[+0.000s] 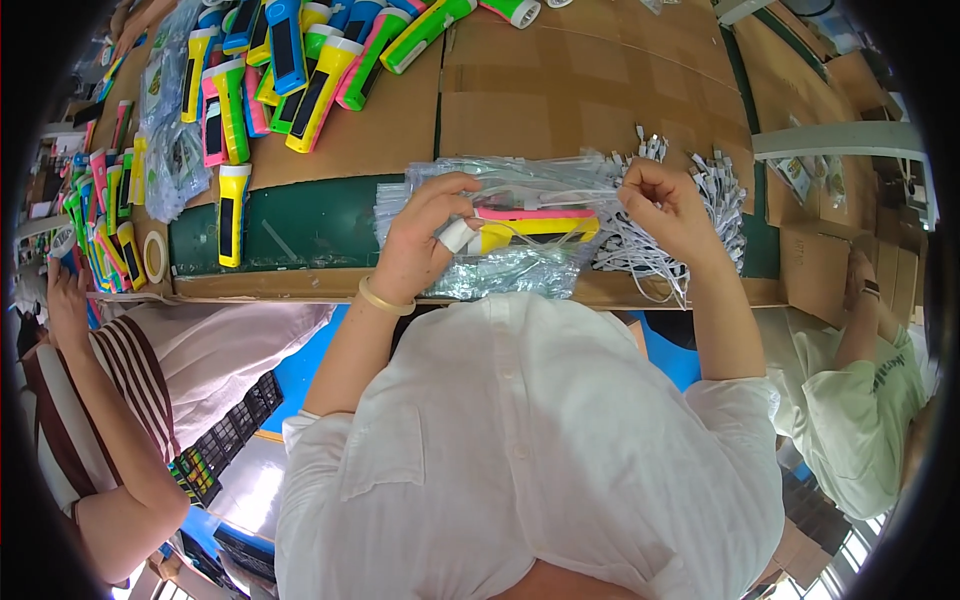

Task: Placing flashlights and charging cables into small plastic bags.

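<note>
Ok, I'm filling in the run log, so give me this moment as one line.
left hand: holds pink-and-yellow flashlight | right hand: pinches clear plastic bag around it | beside: white cables | surface: cardboard-covered table

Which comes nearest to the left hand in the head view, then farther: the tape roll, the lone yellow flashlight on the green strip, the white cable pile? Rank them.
1. The lone yellow flashlight, to the left of the left hand on the green strip.
2. The white cable pile, off to the right, beside the right hand.
3. The tape roll, far left at the table edge.
</note>
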### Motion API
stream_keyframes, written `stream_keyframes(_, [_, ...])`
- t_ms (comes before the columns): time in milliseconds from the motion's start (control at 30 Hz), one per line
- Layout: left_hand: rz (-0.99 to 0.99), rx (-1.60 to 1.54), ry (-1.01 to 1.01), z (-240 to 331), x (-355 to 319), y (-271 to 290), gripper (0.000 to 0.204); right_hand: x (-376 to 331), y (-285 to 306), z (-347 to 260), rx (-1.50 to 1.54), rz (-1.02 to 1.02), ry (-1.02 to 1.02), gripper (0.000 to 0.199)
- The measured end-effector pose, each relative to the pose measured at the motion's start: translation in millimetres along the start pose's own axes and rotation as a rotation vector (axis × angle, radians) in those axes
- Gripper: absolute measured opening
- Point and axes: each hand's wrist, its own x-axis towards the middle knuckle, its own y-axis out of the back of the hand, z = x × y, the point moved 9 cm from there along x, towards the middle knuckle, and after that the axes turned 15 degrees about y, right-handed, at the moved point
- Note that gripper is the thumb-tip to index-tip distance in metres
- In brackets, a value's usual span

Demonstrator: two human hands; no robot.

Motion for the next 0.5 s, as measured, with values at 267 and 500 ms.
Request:
stream_keyframes(267, [0.234, 0.078, 0.200, -3, -14, 33, 0.016, 22, -45, -33, -0.402, -0.345, 0.138, 0.011])
stream_keyframes(500, [0.242, 0.035, 0.140, 18, -14, 27, 0.017, 65, -107, -41, -0.264, -0.425, 0.363, 0.013])
